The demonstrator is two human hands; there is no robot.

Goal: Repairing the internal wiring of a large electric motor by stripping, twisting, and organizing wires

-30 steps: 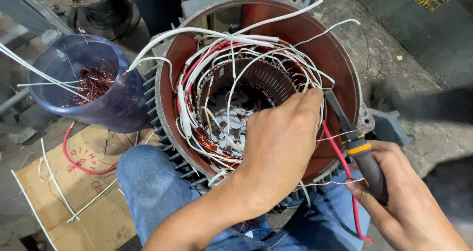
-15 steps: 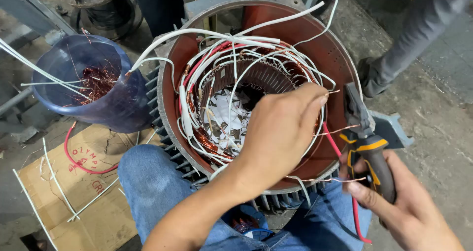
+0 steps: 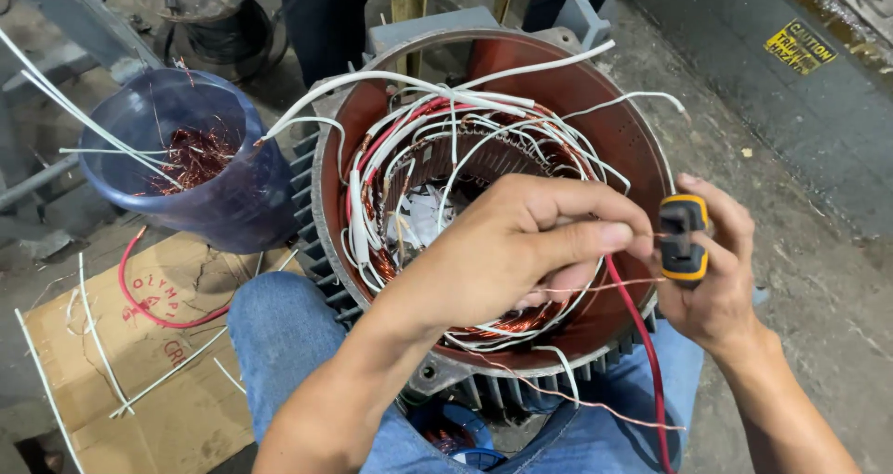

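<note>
A large motor stator housing (image 3: 614, 120), red inside and ribbed grey outside, rests between my knees. Copper windings and several white sleeved leads (image 3: 437, 158) fill its bore. My left hand (image 3: 521, 251) reaches over the opening and pinches thin copper wire strands (image 3: 595, 288) near the right rim. My right hand (image 3: 716, 269) holds a yellow and black hand tool (image 3: 684, 237) just right of those fingertips, touching the strands. A red wire (image 3: 642, 344) hangs down over the rim.
A blue plastic bucket (image 3: 233, 204) with copper scraps and white sleeves stands at the left. Flat cardboard (image 3: 158, 381) with a red wire and white offcuts lies on the floor. Another person's legs (image 3: 326, 18) stand behind the housing. Concrete floor lies at the right.
My left hand has lifted from inside the windings toward the right rim and now pinches thin strands. My right hand has raised the tool up to meet them.
</note>
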